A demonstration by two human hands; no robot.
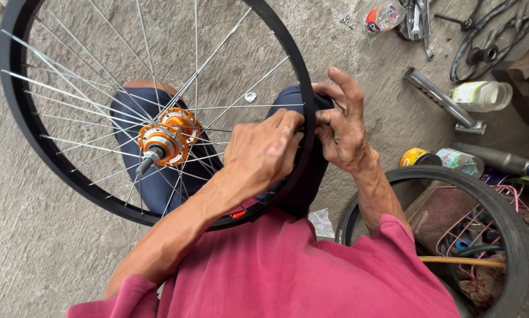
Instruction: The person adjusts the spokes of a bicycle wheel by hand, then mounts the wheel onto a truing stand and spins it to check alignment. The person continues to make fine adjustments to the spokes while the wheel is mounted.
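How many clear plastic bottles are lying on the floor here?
3: one bottle at the top beside the tools, one next to the metal pipe, one behind the tyre. More may be hidden.

One view only — a head-worn camera, looking steeply down over the wearer's chest and forearms. It sits close to the wheel [152, 112] on the knees, with the concrete floor [34, 247] beyond — tools at the upper right.

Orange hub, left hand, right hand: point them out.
orange hub [171, 136], head view, on its shell.
left hand [263, 154], head view, back of hand.
right hand [342, 126], head view, back of hand.
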